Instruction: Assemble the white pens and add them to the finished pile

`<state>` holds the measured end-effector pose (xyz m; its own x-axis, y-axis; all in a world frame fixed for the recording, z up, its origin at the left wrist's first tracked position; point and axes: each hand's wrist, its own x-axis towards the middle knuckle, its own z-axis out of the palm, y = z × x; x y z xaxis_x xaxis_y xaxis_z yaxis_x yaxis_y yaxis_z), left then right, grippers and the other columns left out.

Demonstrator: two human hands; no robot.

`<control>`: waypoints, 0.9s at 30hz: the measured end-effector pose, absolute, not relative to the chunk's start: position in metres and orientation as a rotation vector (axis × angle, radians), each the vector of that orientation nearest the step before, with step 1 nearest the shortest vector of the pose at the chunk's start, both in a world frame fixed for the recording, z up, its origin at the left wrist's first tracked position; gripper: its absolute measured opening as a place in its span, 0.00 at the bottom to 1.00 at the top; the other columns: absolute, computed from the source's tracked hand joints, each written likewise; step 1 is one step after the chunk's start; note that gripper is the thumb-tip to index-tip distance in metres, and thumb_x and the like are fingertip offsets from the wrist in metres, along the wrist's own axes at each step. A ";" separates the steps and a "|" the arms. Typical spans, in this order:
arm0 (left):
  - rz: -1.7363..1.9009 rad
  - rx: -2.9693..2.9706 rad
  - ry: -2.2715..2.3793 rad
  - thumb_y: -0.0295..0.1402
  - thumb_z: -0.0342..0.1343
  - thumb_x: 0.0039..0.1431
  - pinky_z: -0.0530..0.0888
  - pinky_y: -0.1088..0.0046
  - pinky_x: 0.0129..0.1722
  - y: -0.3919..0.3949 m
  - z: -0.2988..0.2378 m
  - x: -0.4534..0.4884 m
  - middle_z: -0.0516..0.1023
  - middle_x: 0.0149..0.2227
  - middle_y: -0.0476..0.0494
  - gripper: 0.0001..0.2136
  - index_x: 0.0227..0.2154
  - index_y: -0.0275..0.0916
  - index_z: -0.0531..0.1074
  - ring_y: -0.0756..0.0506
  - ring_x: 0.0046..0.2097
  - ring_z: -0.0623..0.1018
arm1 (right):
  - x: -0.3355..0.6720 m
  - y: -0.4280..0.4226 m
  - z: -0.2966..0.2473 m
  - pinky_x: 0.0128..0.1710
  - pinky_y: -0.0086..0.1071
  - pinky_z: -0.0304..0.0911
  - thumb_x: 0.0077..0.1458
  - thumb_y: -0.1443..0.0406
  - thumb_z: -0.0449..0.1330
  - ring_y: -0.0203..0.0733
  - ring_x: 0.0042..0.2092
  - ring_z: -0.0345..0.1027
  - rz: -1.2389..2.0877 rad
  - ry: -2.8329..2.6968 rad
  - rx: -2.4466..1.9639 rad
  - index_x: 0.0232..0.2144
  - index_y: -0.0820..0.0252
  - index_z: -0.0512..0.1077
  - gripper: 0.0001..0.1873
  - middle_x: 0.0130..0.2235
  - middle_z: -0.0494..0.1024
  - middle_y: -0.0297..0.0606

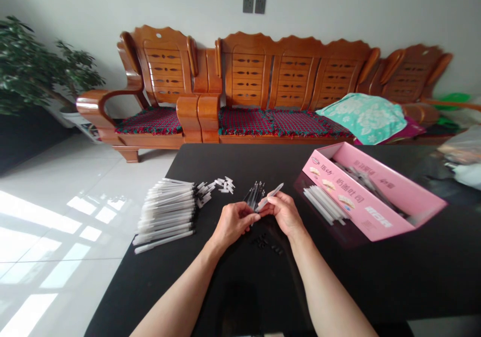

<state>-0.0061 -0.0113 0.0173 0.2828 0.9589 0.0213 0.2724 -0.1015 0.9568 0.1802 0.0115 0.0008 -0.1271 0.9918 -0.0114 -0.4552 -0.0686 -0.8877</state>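
Observation:
Both hands meet over the middle of a black table [376,277]. My right hand [285,214] pinches a clear white pen barrel [271,195] that points up and to the right. My left hand [233,221] is closed at the barrel's lower end, its fingertips pinched on a small part I cannot make out. Just behind the hands lies a bundle of dark refills [255,192]. Small black parts [267,242] are scattered on the table under my wrists. A big pile of assembled white pens [167,211] lies to the left.
White caps [221,185] lie beside the pen pile. A pink cardboard box [372,196] stands open at the right with a short row of white barrels [325,204] in front of it. Behind the table stand wooden sofas [285,91], a plant [33,71] and a white tiled floor.

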 end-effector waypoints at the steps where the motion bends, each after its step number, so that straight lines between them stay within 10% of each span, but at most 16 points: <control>1: 0.921 1.656 1.176 0.44 0.59 0.56 0.70 0.77 0.22 -0.010 0.018 -0.008 0.75 0.22 0.47 0.13 0.31 0.37 0.76 0.49 0.23 0.74 | 0.181 0.012 0.001 0.26 0.34 0.75 0.49 0.65 0.65 0.45 0.29 0.79 1.508 -0.886 -0.799 0.30 0.61 0.71 0.07 0.29 0.83 0.41; 9: 1.109 2.206 1.693 0.27 0.53 0.58 0.67 0.57 0.56 0.021 0.002 -0.043 0.74 0.53 0.36 0.18 0.52 0.37 0.71 0.36 0.55 0.71 | 0.189 0.013 0.005 0.20 0.30 0.70 0.48 0.65 0.64 0.37 0.20 0.71 1.488 -0.870 -0.821 0.34 0.63 0.75 0.09 0.22 0.76 0.33; 15: 0.903 2.354 1.780 0.25 0.54 0.56 0.68 0.57 0.52 0.025 -0.005 -0.048 0.77 0.47 0.34 0.19 0.52 0.34 0.69 0.36 0.49 0.74 | 0.187 0.011 0.009 0.19 0.30 0.67 0.50 0.66 0.63 0.37 0.19 0.68 1.473 -0.905 -0.822 0.59 0.57 0.64 0.33 0.21 0.75 0.28; 20: 0.876 2.328 1.818 0.24 0.53 0.56 0.69 0.60 0.49 0.020 -0.004 -0.051 0.77 0.39 0.38 0.12 0.43 0.38 0.75 0.38 0.45 0.74 | 0.188 0.012 0.008 0.20 0.31 0.69 0.50 0.65 0.63 0.39 0.22 0.72 1.503 -0.877 -0.803 0.39 0.62 0.76 0.12 0.23 0.78 0.35; 27: 0.843 2.282 1.800 0.26 0.51 0.60 0.70 0.65 0.44 0.018 -0.002 -0.050 0.76 0.35 0.40 0.08 0.34 0.40 0.76 0.40 0.42 0.74 | 0.190 0.013 0.006 0.28 0.32 0.74 0.47 0.65 0.67 0.41 0.29 0.77 1.508 -0.816 -0.716 0.38 0.60 0.74 0.13 0.28 0.81 0.37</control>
